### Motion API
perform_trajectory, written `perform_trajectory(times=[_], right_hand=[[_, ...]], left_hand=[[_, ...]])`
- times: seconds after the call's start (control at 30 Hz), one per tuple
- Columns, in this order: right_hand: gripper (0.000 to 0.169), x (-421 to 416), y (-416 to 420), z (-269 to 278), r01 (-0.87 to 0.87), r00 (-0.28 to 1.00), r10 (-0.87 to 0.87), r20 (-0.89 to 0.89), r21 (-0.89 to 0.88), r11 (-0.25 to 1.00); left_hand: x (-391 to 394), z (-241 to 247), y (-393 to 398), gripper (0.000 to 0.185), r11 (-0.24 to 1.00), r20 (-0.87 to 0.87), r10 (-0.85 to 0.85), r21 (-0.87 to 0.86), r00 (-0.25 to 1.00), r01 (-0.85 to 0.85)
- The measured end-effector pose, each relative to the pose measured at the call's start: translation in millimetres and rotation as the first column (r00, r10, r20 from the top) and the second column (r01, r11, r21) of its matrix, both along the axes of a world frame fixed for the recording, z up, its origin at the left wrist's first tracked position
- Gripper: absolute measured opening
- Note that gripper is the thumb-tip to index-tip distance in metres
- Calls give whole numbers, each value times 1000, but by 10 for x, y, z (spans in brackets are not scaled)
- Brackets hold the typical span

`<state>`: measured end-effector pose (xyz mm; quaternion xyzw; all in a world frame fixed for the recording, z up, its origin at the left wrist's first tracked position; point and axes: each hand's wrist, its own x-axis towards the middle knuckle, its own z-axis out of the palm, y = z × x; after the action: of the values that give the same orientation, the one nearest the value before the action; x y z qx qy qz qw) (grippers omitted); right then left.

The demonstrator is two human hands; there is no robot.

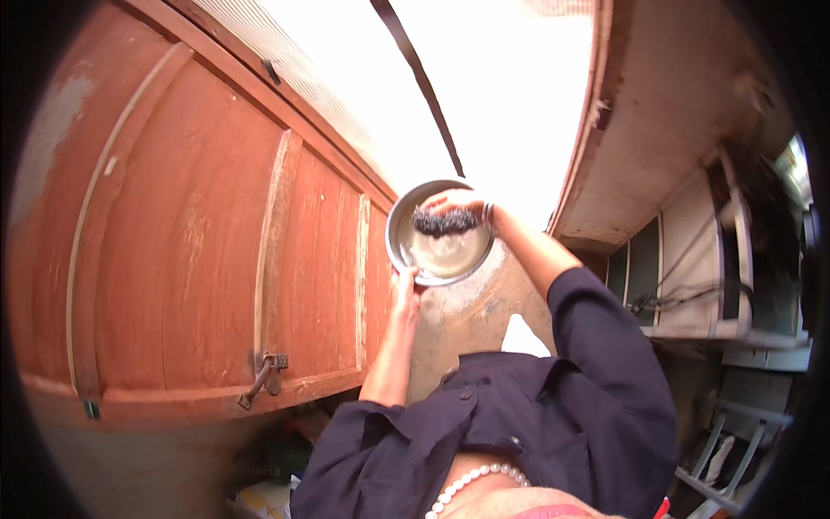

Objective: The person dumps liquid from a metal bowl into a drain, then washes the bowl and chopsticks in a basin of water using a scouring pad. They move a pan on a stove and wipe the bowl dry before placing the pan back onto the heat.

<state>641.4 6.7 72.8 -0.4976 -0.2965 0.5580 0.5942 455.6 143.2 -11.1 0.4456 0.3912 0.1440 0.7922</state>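
My left hand (407, 289) grips the lower left rim of a round metal basin (391, 241), which is held out in front of me. Cloudy liquid (447, 256) covers the basin's bottom. Inside the basin, near its upper right wall, my right hand (452, 202) holds a dark, rough-textured clump (446, 222), perhaps a scouring pad; its exact kind is unclear. The fingers lie above and behind it, partly hidden. A bracelet circles the right wrist.
On the left stands a red wooden door (214, 227) with a metal latch (264, 379). A bright doorway lies ahead. At the right are a pale wall (655, 117), a cabinet with a mesh panel (690, 253) and hanging cables. Concrete floor (447, 331) shows below the basin.
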Motion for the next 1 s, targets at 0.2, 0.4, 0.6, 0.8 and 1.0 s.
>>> perform_trajectory(times=[0.2, 0.4, 0.6, 0.8, 1.0], right_hand=[[39, 1780, 764, 342, -197, 977, 200, 71, -47, 979], [34, 3556, 1276, 484, -25, 986, 37, 161, -76, 997], [33, 5430, 615, 728, 541, 837, -528, 145, -66, 839], [34, 7499, -1063, 935, 831, 553, -833, -4, 76, 551], [34, 8781, -2140, 1239, 902, 430, -897, -100, 80, 423]], left_hand=[[1518, 317, 382, 48, 998, 36, -40, 60, 999, 38], [3037, 258, 880, 46, 981, 138, -185, 89, 973, 174], [4724, 302, 1047, 46, 958, 49, -281, 66, 958, 278], [6291, 249, 1140, 48, 944, 73, -329, 43, 942, 327], [7471, 421, 1334, 49, 968, 94, -248, -14, 964, 250]])
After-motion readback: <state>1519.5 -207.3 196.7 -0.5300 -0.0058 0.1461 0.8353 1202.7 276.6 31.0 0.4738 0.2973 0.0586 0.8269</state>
